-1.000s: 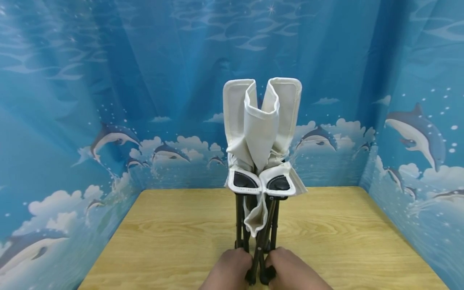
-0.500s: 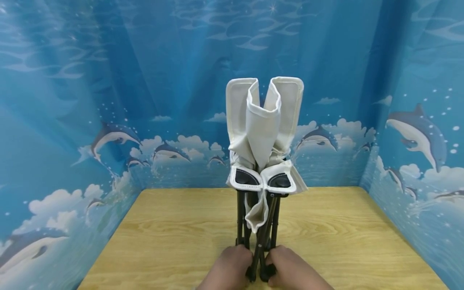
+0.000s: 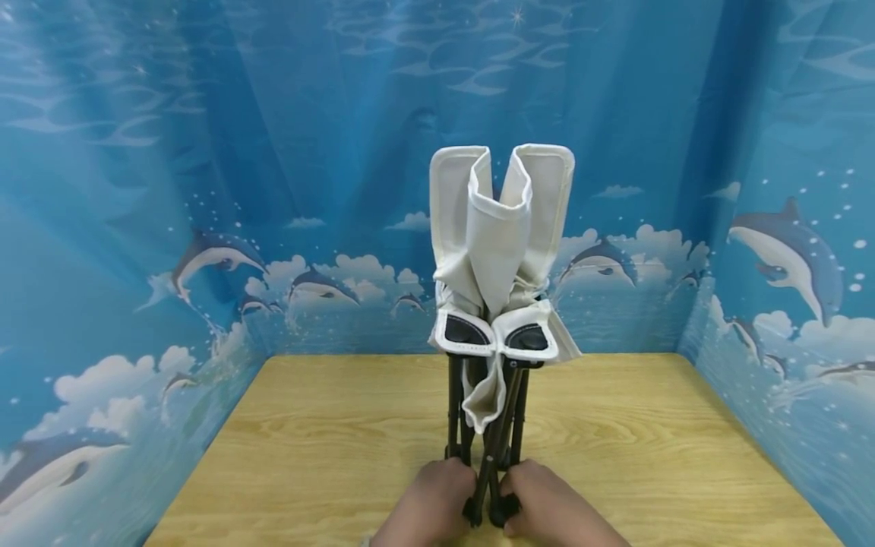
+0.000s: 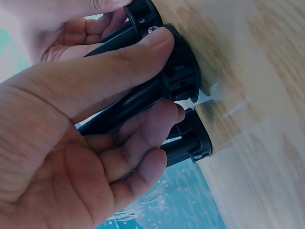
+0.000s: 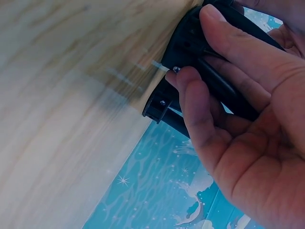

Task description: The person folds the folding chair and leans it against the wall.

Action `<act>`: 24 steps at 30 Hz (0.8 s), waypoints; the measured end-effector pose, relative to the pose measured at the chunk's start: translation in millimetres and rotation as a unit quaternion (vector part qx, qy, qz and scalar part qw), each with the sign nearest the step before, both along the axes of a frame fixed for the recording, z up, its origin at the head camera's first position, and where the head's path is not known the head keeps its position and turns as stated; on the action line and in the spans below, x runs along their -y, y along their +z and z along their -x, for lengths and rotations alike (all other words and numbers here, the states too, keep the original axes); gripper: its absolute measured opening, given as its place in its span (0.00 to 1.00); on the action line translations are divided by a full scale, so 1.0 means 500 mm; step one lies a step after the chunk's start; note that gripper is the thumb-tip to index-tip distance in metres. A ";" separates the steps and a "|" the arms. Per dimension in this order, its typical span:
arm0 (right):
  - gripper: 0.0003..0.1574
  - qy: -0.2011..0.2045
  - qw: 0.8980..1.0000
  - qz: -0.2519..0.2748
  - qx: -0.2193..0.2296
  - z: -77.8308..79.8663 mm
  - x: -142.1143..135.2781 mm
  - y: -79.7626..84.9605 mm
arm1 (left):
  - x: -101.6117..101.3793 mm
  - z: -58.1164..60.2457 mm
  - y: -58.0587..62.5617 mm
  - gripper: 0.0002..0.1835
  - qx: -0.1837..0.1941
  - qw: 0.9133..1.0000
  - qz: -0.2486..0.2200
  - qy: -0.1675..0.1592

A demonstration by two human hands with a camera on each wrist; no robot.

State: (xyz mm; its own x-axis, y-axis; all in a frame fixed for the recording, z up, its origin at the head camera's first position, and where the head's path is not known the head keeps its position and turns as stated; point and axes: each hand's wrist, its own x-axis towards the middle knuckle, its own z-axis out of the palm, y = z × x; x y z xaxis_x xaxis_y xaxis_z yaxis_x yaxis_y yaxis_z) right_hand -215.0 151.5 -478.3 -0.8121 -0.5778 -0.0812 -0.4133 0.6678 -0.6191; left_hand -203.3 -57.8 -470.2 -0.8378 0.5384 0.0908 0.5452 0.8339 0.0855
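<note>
A folded camp chair with off-white fabric stands upright on the wooden table, its black legs drawn close together. Low on the left side, my left hand grips a leg near its end. In the left wrist view, the thumb lies over the black plastic foot, with curled fingers below the tube. My right hand pinches a leg on the opposite side, its thumb and fingertips at another black foot. The palms face each other across the legs.
Blue curtains printed with dolphins and clouds hang behind the table and along both sides. The back edge of the table runs right along the rear curtain.
The chair's lower legs and feet have shifted slightly up in the head view, and its fabric top slightly right. Both hands keep their grips.
</note>
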 end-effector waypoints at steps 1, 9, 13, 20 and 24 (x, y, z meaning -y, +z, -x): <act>0.13 0.001 1.000 0.000 0.002 0.001 -0.001 0.000 | 0.000 0.000 0.000 0.19 -0.001 1.000 -0.002 0.000; 0.10 0.008 1.000 -0.010 -0.005 0.012 -0.001 -0.004 | 0.000 0.008 -0.002 0.20 0.008 1.000 -0.013 -0.003; 0.10 0.010 1.000 -0.013 -0.004 0.016 0.000 -0.005 | -0.001 0.016 -0.004 0.20 0.032 0.999 -0.020 0.001; 0.11 -0.002 1.000 -0.011 -0.001 0.018 0.002 -0.001 | -0.003 0.023 -0.005 0.20 0.049 0.998 -0.033 0.005; 0.11 -0.008 1.000 -0.013 -0.005 0.017 0.002 0.000 | -0.004 0.025 -0.003 0.20 0.047 0.998 -0.035 0.007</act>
